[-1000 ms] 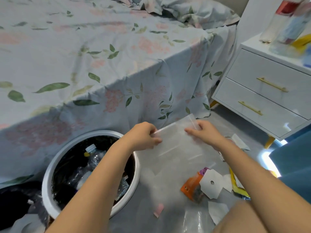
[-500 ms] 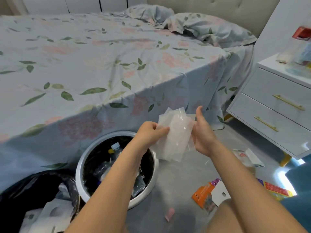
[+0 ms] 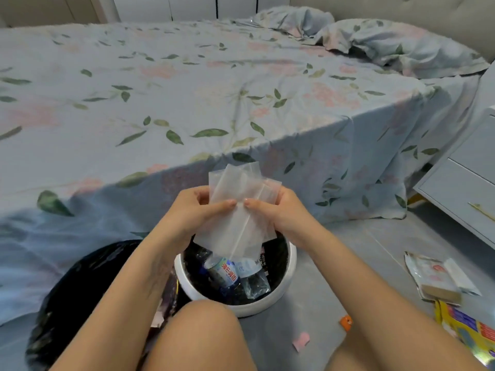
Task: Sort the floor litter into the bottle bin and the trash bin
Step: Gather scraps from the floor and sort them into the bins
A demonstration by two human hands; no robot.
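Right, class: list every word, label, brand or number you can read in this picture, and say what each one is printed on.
Blue-labelled bottle in the white bin: large white Chinese characters, too blurred to quote.
Bottle beside it: small print, unreadable.
Yellow packet on the floor: blue and red printing, too blurred.
Silver packet: a red mark, no legible text.
Clear plastic bag: no text.

I hold a folded clear plastic bag (image 3: 238, 212) above the round white bottle bin (image 3: 290, 266); the black-lined trash bin (image 3: 80, 290) sits left.
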